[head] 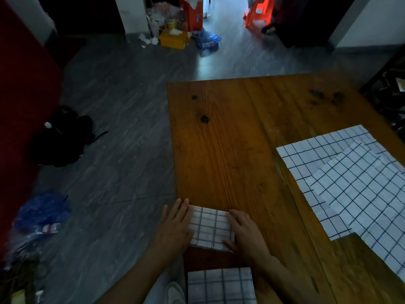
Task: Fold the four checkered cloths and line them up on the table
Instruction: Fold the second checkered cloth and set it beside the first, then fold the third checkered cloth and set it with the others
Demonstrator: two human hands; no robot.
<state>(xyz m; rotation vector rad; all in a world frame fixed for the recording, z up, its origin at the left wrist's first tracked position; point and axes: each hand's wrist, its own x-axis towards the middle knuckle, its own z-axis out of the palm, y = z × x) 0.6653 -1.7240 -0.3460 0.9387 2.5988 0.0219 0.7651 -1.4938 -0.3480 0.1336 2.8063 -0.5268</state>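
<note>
A: From the head camera, what are the hands doing?

B: Both lie flat on a folded checkered cloth [210, 229] at the near left edge of the wooden counter [230, 139]. The left hand [175, 227] rests on its left side with straight fingers [183, 208], partly past the counter's edge. The right hand [245, 233] presses on its right side, fingers [235, 216] straight and holding nothing, thumb along the near edge.

A: And the other cloths?

B: A second folded cloth [221, 286] lies just nearer the person, apart from the first, at the bottom of the frame. Two unfolded checkered cloths lie at the right: the farther cloth [306, 163] spread flat, and the nearer cloth [361, 205] overlapping it and running off the frame.

A: Anything around the counter?

B: On the grey floor [120, 106], a black bag [63, 137], blue plastic [41, 211], and a yellow box [173, 39] far back. A white shoe [175, 292] shows below the left forearm.
</note>
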